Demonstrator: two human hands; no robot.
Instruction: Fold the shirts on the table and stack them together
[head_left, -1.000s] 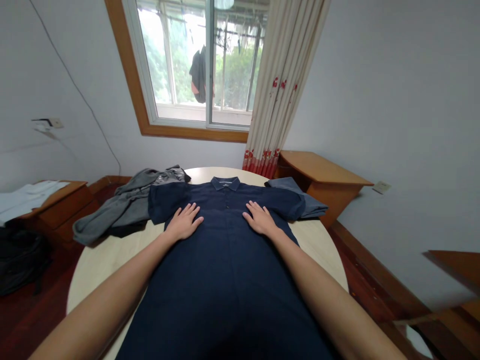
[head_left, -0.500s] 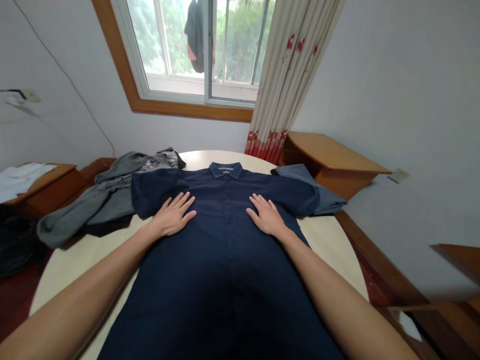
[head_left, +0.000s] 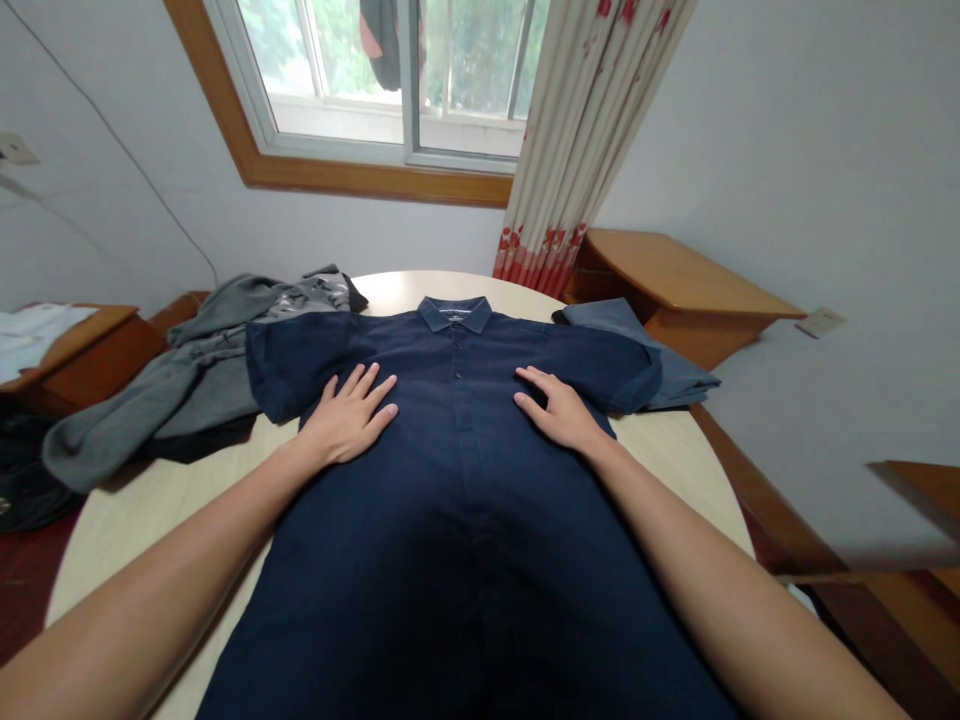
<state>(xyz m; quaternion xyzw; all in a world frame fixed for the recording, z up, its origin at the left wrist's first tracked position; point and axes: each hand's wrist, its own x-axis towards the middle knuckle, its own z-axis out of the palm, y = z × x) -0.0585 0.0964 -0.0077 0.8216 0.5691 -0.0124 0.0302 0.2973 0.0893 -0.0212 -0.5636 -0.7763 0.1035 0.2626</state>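
A dark navy short-sleeved shirt (head_left: 427, 450) lies spread front up on a round pale table (head_left: 172, 510), its collar at the far side and its sleeves out to both sides. On the chest, below the left-hand sleeve, my left hand (head_left: 349, 415) rests flat with fingers spread. My right hand (head_left: 559, 408) lies on the other side of the button strip, fingers stretched out and the thumb apart. Neither hand grips the cloth. The shirt's lower part is in shadow and runs out of view at the bottom.
Grey clothing (head_left: 172, 370) is heaped at the table's left, partly over a black piece. Folded blue-grey cloth (head_left: 622, 325) lies under the right sleeve. Behind stand a wooden cabinet (head_left: 690, 275), a curtain (head_left: 577, 150) and a window. A dark bag (head_left: 30, 480) sits at far left.
My right hand has shifted a little outward to the right on the shirt, its fingers now closer together. My left hand stays nearly in place. The view has tilted down slightly.
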